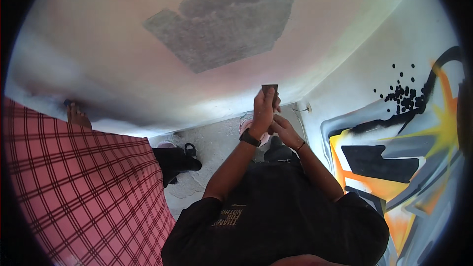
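Well, the dark block (275, 94) is up in the left hand (264, 108), out in front of the person and near the foot of the pale wall (118, 34), below the big grey patch (226, 24). The left hand is wrapped around it, with the thumb laid flat on the face we can see and the fingers tucked behind. The right hand (283, 127) is close below, by the heel of the left one, with its fingers bent in; I cannot tell if the two hands touch, or if the right one pinches anything. The block looks flat, stiff and light, so one hand should be enough to carry it. It does not look like it would break with a squeeze. Its face looks dull, so I would guess it is more rough than slippery. A good place to take hold is by its two long sides, or with the thumb on one face and the fingers on the other. Its long way runs from the palm out to the wall, almost straight up in the view, and its flat short end sticks out past the thumb, pointing away from the person.
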`<state>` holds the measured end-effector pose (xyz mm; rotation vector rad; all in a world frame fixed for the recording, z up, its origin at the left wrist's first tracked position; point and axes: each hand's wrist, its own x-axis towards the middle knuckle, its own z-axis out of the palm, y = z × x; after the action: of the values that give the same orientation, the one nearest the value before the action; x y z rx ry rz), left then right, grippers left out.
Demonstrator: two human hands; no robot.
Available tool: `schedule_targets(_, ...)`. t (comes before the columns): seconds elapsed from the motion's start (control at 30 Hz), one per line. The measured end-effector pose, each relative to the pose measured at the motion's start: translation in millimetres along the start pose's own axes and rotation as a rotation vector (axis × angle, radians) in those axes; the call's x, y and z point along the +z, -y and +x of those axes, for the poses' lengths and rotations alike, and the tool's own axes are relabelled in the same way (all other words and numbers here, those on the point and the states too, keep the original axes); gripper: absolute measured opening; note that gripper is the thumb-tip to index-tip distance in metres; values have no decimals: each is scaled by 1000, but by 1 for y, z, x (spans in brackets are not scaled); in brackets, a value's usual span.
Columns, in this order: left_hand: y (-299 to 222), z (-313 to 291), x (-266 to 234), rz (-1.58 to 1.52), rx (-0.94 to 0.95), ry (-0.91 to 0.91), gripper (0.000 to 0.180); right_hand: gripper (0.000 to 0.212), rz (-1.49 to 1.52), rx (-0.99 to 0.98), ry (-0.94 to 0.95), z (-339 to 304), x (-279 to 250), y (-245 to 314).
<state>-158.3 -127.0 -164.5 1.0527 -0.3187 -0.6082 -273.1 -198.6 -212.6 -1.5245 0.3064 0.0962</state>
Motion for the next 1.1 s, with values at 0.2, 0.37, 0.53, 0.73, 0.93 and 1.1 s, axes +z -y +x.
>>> schedule_targets(0.2, 0, 21, 11, 61, -112, 9, 25, 36, 201, -243, -293, 19, -43, 49)
schedule_targets(0.37, 19, 31, 41, 5, -99, -94, 27, 33, 163, -76, -267, 51, -71, 74)
schedule_targets(0.53, 48, 24, 47, 149, -110, -35, 28, 31, 353, -274, -441, 56, -84, 86)
schedule_targets(0.73, 42, 36, 65, 226, -33, -218, 32, 30, 306, -417, -357, 80, -85, 92)
schedule_targets(0.93, 61, 71, 51, 427, 381, -380, 29, 29, 328, -258, -287, 110, -76, 101)
schedule_targets(1.1, 64, 80, 50, 159, 243, -355, 22, 29, 357, -329, -343, 122, -79, 83)
